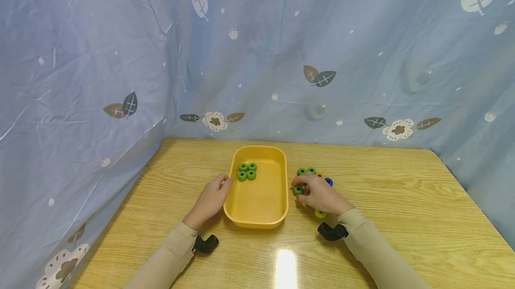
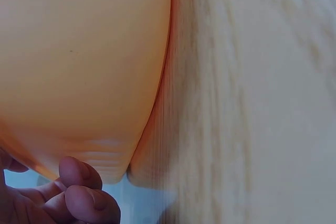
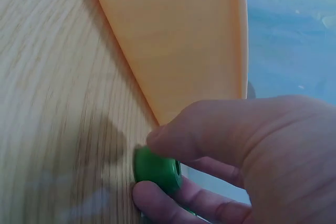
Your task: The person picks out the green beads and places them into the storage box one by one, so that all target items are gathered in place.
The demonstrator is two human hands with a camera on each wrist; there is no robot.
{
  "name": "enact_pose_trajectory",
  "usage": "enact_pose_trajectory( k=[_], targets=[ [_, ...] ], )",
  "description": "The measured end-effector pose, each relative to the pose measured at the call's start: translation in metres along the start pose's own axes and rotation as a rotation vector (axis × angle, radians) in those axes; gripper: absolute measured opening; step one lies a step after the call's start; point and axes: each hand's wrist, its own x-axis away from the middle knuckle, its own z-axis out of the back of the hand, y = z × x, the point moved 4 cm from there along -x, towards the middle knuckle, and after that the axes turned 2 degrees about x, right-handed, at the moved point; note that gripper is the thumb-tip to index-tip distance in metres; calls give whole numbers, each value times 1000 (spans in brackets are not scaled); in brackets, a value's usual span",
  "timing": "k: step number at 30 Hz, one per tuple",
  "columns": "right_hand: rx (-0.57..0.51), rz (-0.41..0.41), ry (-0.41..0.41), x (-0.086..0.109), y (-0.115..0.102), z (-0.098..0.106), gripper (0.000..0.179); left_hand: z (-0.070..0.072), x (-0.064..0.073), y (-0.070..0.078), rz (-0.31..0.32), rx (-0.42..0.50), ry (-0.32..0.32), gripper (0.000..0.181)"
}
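A yellow-orange plastic tray (image 1: pixel 261 201) lies on the table in the middle of the head view. Several green beads (image 1: pixel 251 175) sit grouped toward its back left corner, holes facing up. My left hand (image 1: pixel 209 199) grips the tray's left rim; in the left wrist view its curled fingertips (image 2: pixel 93 203) show by the outer wall (image 2: pixel 79 77). Just right of the tray, my right hand (image 1: pixel 322 194) pinches one green bead (image 3: pixel 156 170) between thumb and fingers. That bead is low, close over the table in the right wrist view, with its hole toward the palm side.
Two green beads (image 1: pixel 311 171), an orange bead (image 1: pixel 319 175) and a blue bead (image 1: pixel 328 181) show behind my right hand. A yellow bead (image 1: pixel 320 214) lies in front of it. The hand hides part of this group. A patterned blue curtain (image 1: pixel 257 56) hangs behind the wooden table (image 1: pixel 402 208).
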Motion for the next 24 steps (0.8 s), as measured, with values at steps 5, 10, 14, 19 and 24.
enact_pose_trajectory(
  k=[5, 10, 14, 19, 24],
  targets=[
    [2, 5, -13, 0, -3, -1, 24, 0, 0, 0, -7, -5, 2, 31],
    [18, 23, -23, 0, -6, -2, 19, 0, 0, -1, -9, 10, -8, 30],
    [19, 28, -34, 0, -6, -2, 20, 0, 0, 0, -7, 21, -15, 29],
    [-12, 12, -36, 2, -9, -1, 21, 0, 1, 0, -6, 10, -9, 28],
    [-18, 3, 4, 5, -12, 4, 22, 0, 1, 0, -5, 10, -9, 28]
  ],
)
